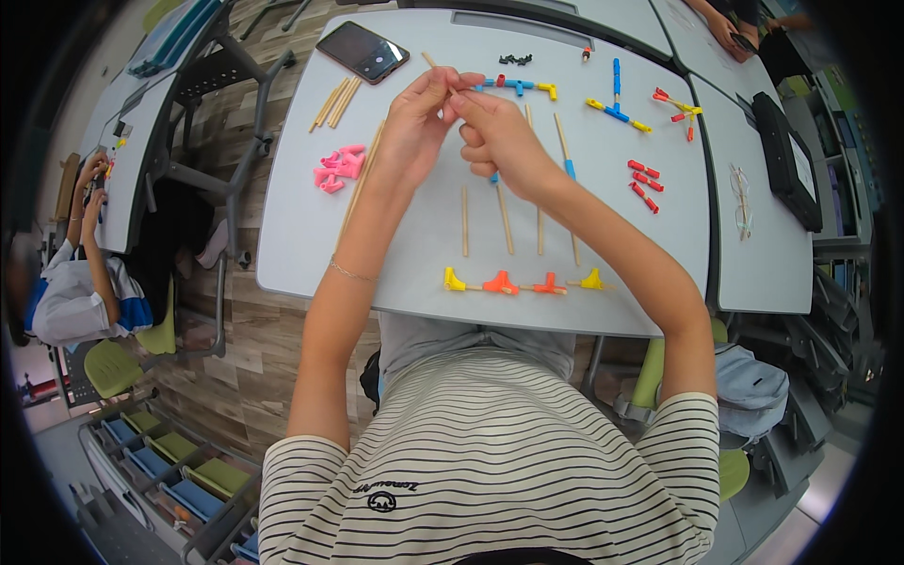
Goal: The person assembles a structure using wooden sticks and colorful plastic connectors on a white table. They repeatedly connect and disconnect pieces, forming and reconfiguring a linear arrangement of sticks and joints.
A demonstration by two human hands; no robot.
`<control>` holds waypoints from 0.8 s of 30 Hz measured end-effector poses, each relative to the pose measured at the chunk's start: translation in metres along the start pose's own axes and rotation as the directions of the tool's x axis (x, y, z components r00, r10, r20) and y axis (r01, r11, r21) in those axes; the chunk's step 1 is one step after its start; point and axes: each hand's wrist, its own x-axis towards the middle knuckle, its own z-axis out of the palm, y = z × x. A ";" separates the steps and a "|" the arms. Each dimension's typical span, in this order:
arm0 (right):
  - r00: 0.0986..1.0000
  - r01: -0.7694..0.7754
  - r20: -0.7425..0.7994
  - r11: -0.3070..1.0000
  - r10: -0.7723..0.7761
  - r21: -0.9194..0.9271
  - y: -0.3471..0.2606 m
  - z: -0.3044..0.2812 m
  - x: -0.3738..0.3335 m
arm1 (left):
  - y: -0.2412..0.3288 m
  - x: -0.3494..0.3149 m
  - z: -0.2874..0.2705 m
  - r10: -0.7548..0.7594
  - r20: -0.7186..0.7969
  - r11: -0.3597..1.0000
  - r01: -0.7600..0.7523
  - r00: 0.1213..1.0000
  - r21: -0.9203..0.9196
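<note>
Over the far part of the table, my left hand (422,118) and my right hand (504,137) meet, fingertips pinched on a thin wooden stick (429,59) whose tip pokes out past the left fingers. Most of the stick is hidden by the fingers. Just beyond the right hand is a row of blue, red and yellow plastic connectors (518,88). Below my hands, wooden sticks (506,221) lie lengthwise, some with blue connectors (570,169) on them. Nearer the table edge lies a row of yellow and orange connectors (501,282) joined by short sticks.
Pink connectors (339,169), loose sticks (334,102) and a phone (363,51) lie at left. Red connectors (645,185), a blue-yellow assembly (619,115) and a red-yellow one (680,111) lie at right. Glasses (742,200) and a black case (786,160) rest on the adjoining table.
</note>
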 end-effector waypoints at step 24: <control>0.929 0.142 0.111 0.063 -0.353 -0.988 0.029 -0.002 0.021 | -0.011 0.000 -0.022 0.147 -0.174 0.068 0.166 0.974 0.984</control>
